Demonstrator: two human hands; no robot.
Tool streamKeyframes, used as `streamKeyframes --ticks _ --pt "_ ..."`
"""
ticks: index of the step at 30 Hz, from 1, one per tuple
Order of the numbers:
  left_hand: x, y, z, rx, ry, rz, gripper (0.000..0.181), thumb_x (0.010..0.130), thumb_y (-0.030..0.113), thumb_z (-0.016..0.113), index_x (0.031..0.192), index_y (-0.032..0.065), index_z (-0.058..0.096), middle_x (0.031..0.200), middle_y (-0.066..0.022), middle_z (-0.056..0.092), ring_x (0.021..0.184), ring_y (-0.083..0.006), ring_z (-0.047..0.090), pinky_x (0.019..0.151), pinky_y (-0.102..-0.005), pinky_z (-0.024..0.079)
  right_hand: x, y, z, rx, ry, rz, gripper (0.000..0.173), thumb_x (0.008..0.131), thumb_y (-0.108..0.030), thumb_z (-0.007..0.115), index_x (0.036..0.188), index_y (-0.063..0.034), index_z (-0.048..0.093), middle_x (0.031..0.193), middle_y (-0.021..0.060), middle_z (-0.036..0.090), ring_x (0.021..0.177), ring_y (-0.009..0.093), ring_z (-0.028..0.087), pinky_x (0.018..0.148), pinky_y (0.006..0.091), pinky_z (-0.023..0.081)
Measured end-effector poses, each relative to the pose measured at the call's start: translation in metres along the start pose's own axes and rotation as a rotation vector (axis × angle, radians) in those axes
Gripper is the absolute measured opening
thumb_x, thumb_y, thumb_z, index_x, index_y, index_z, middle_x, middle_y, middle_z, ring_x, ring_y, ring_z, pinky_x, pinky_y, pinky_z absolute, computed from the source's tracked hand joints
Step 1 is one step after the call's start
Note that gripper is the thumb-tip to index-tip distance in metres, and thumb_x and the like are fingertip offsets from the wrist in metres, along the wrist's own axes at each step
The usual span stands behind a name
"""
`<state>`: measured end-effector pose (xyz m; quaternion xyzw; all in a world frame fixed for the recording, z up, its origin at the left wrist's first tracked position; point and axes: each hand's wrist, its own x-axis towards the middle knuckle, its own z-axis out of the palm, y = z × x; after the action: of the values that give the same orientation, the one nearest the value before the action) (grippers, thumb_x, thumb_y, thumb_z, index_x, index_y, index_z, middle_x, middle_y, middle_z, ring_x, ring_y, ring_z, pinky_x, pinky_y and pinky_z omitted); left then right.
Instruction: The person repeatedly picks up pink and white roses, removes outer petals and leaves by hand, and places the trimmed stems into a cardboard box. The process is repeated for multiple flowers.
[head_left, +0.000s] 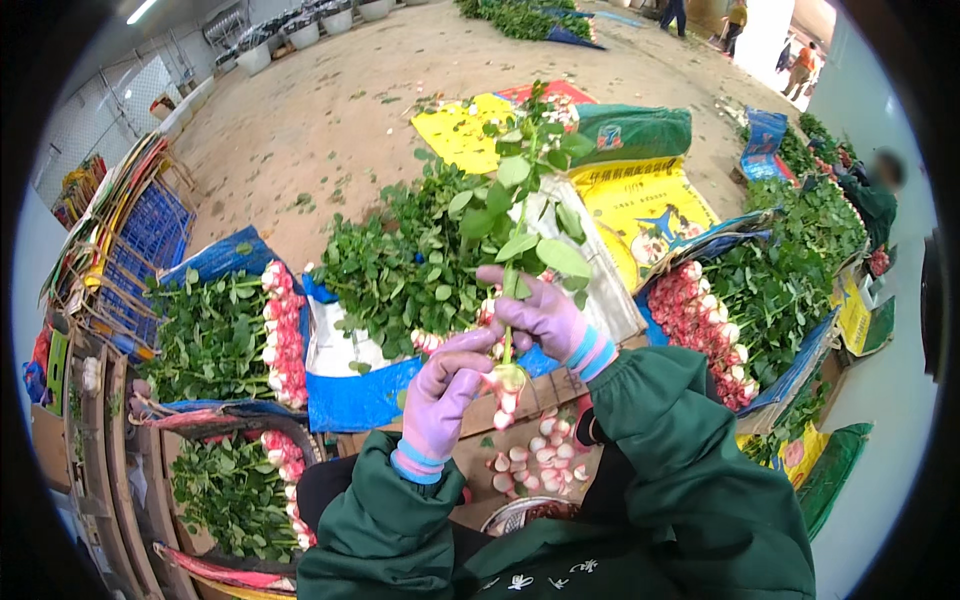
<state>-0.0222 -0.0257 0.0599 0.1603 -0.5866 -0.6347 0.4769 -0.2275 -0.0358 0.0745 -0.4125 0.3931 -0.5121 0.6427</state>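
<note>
My right hand (544, 315), in a lilac glove with a blue-striped cuff, holds the green stem of a rose (510, 381). The flower head points down towards me, and its leafy stem (517, 202) reaches away. My left hand (448, 390), gloved alike, has thumb and fingers at the head's outer petals; the exact contact is partly hidden. Pink-white petals (504, 416) hang below the head. Beyond my hands lies a heap of leafy rose stems (420, 255). Loose petals (544, 457) are scattered on the floor between my legs.
Bundled pink-white roses lie at left (283, 337), lower left (281, 457) and right (701, 322). A wooden board (525, 401) crosses before me. Yellow printed sacking (637, 202) lies ahead. Blue crates (146, 232) stand left. A co-worker (877, 195) is at far right.
</note>
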Motion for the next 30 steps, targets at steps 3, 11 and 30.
streamKeyframes --ticks 3,11,30 --pt "-0.001 0.005 0.002 -0.095 0.013 -0.027 0.012 0.093 0.010 0.059 0.099 0.0019 0.066 0.129 -0.0167 0.057 0.120 -0.0260 0.054 0.106 -0.0392 0.038 0.005 0.016 -0.012 -0.156 0.030 -0.014 0.051 0.094 -0.018 0.060 0.141 -0.0052 0.044 0.075 0.0012 0.062 0.052 0.005 0.049 0.049 0.0194 0.042" --pt "-0.015 0.006 0.003 0.663 -0.545 -0.283 0.038 0.092 0.031 0.060 0.120 0.0055 0.063 0.102 -0.0173 0.067 0.096 -0.0274 0.065 0.084 -0.0353 0.050 0.005 0.074 -0.057 -1.231 0.396 0.082 0.040 0.084 -0.039 0.063 0.106 -0.0049 0.065 0.092 0.0235 0.067 0.085 0.038 0.065 0.076 0.0446 0.051" --pt "-0.046 -0.026 -0.014 0.896 -0.511 -0.201 0.039 0.090 0.037 0.056 0.114 0.0064 0.063 0.090 -0.0180 0.067 0.084 -0.0356 0.065 0.078 -0.0444 0.051 -0.003 0.113 -0.045 -1.782 0.165 -0.151 0.038 0.080 -0.018 0.060 0.118 -0.0193 0.063 0.088 0.0124 0.066 0.083 0.033 0.064 0.072 0.0453 0.051"
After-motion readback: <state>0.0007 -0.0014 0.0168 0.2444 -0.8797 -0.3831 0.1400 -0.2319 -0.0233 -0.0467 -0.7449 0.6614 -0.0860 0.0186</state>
